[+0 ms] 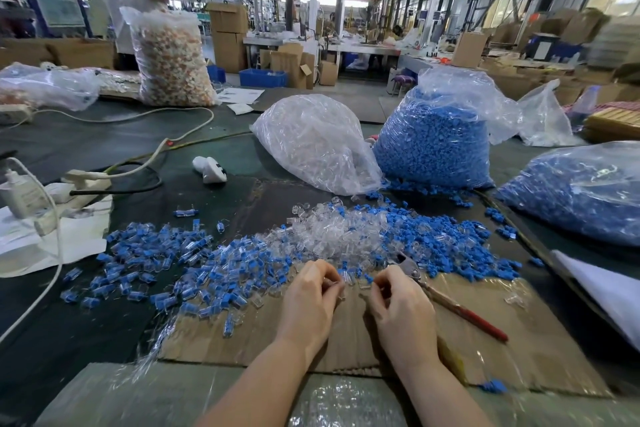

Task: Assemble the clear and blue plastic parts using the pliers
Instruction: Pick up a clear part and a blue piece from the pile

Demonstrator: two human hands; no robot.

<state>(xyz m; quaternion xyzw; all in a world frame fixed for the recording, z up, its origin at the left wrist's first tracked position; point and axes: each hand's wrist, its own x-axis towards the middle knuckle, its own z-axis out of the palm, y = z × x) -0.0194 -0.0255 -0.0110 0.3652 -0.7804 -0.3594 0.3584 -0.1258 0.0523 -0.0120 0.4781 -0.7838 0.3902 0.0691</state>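
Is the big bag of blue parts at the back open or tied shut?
Open. The blue-parts bag stands upright, its clear plastic top loose and untied, with blue pieces spilled at its base.

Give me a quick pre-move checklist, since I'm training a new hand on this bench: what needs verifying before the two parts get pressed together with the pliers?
1. Left hand pinches a small clear plastic part: ok.
2. Right hand holds a small blue plastic part: cannot tell, fingers hide most of it.
3. Parts aligned and touching: not ok, a gap shows.
4. Red-handled metal pliers within reach: ok, lying on the brown cardboard sheet beside the right hand.
5. Pliers in hand: not ok.
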